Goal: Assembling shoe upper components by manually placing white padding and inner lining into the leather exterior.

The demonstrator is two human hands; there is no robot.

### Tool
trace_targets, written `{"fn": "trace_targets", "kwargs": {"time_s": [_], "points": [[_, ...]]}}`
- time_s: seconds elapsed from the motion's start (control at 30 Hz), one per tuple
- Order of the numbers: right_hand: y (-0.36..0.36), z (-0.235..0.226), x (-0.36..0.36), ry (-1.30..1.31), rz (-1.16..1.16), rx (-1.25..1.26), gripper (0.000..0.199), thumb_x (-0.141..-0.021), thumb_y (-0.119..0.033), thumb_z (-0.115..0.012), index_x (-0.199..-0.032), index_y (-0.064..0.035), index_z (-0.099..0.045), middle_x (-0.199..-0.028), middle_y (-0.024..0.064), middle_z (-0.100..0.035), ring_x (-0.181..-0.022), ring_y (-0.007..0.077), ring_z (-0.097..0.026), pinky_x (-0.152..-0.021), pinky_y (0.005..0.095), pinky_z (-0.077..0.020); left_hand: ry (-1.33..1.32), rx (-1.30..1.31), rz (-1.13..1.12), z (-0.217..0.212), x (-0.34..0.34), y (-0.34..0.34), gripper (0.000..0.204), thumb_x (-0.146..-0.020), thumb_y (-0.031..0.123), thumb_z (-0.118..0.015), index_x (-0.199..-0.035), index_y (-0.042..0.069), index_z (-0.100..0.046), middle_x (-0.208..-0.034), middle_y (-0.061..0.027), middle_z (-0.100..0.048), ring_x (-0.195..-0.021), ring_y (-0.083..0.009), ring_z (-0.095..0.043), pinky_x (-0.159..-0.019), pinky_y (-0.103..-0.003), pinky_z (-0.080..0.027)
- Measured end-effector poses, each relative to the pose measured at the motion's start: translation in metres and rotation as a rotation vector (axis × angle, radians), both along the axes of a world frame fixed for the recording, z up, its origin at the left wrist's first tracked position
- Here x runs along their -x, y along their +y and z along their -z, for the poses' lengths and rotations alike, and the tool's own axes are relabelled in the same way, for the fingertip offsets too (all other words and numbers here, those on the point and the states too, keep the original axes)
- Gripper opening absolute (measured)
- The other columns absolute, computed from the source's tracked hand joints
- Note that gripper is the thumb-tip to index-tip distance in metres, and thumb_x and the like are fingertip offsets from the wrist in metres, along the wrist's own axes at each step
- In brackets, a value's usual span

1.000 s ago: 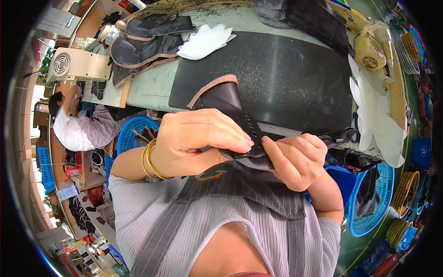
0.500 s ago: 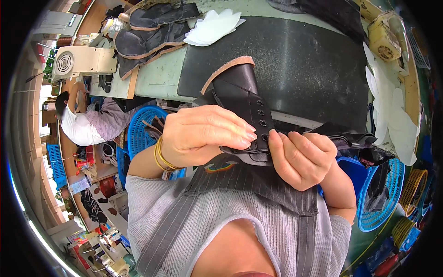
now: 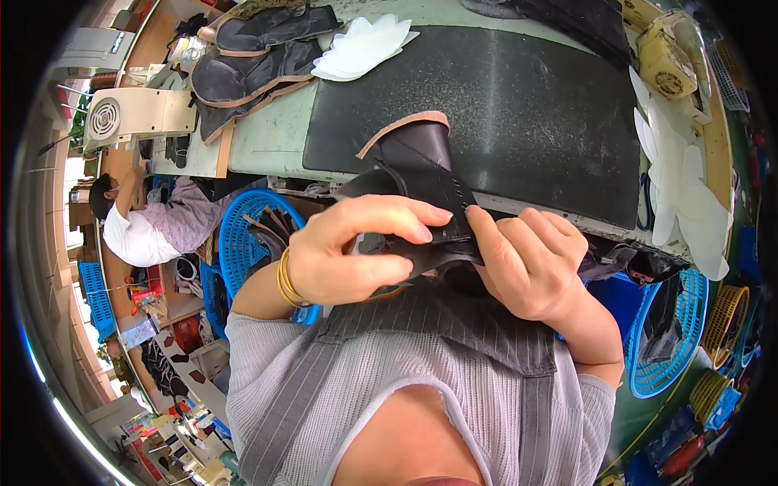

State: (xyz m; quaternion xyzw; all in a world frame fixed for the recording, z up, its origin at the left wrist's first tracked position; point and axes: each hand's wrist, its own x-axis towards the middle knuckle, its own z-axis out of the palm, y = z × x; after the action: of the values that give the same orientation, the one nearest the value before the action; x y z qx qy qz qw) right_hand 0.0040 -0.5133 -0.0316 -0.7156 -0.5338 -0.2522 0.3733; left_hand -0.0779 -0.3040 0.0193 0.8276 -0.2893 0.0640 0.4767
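Observation:
I hold a black leather boot upper [image 3: 421, 174] with a tan-edged collar and a row of eyelets, close to my chest above the edge of the workbench. My left hand [image 3: 356, 251], with gold bangles at the wrist, pinches its lower edge between thumb and fingers. My right hand [image 3: 527, 263] grips the same edge from the right, fingers curled over the leather. The lower part of the piece is hidden behind both hands.
A black mat [image 3: 527, 105] covers the green workbench. White cut pieces [image 3: 361, 49] and dark leather uppers [image 3: 251, 61] lie at the back left, more white pieces [image 3: 681, 186] at the right. Blue baskets [image 3: 243, 235] stand below. Another person [image 3: 150, 235] sits at the left by a sewing machine [image 3: 138, 117].
The boot upper and both hands have shifted slightly in view. My left fingers have spread from lying flat over the leather to a pinch on its edge.

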Motion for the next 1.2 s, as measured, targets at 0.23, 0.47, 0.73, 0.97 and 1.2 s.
{"fn": "trace_targets", "kwargs": {"time_s": [0.23,0.47,0.73,0.97,1.2], "points": [[0.001,-0.003,0.0,-0.186,0.001,0.008,0.032,-0.055,-0.01,-0.06,-0.084,0.0016,-0.067,-0.061,-0.0026,-0.044,-0.051,0.0072,-0.043,-0.045,0.0215,-0.0287,-0.082,0.045,-0.033,0.004,-0.002,0.004,0.023,-0.075,-0.011,-0.062,-0.091,0.001,-0.05,-0.1,-0.0255,-0.059,-0.09,-0.0427,-0.065,-0.076,-0.046,-0.057],[0.004,-0.002,0.004,-0.238,-0.001,-0.003,0.026,-0.056,-0.01,-0.062,-0.079,-0.0001,-0.067,-0.06,-0.0038,-0.043,-0.052,0.0061,-0.044,-0.045,0.0206,-0.0279,-0.164,0.073,-0.05,0.008,0.0,0.003,0.021,-0.072,-0.011,-0.063,-0.086,0.0,-0.051,-0.093,-0.0219,-0.066,-0.083,-0.0374,-0.068,-0.069,-0.042,-0.058],[0.001,0.005,0.005,-0.215,-0.056,-0.01,0.045,-0.049,-0.017,-0.058,-0.088,0.0041,-0.067,-0.066,0.002,-0.054,-0.051,0.0082,-0.044,-0.046,0.0223,-0.0276,-0.156,0.093,0.037,0.011,-0.002,0.01,0.018,-0.078,-0.009,-0.063,-0.087,-0.002,-0.05,-0.091,-0.0237,-0.065,-0.076,-0.039,-0.067,-0.064,-0.043,-0.06],[0.0,0.007,0.003,-0.308,-0.046,-0.02,0.045,-0.048,-0.018,-0.059,-0.086,0.0031,-0.068,-0.069,0.0034,-0.058,-0.052,0.0092,-0.046,-0.048,0.0213,-0.0305,-0.168,0.098,0.045,0.009,-0.003,0.008,0.025,-0.076,-0.012,-0.061,-0.099,-0.004,-0.054,-0.087,-0.0223,-0.066,-0.076,-0.0374,-0.068,-0.063,-0.043,-0.06],[0.003,-0.007,0.0,-0.05,0.07,0.052,0.031,-0.056,-0.011,-0.064,-0.085,-0.0012,-0.065,-0.08,0.0047,-0.057,-0.071,0.018,-0.054,-0.064,0.0295,-0.0468,-0.022,-0.05,-0.033,-0.005,-0.009,-0.002,0.048,-0.064,-0.021,-0.049,-0.107,-0.002,-0.056,-0.087,-0.0226,-0.069,-0.079,-0.039,-0.069,-0.067,-0.043,-0.059]]}}
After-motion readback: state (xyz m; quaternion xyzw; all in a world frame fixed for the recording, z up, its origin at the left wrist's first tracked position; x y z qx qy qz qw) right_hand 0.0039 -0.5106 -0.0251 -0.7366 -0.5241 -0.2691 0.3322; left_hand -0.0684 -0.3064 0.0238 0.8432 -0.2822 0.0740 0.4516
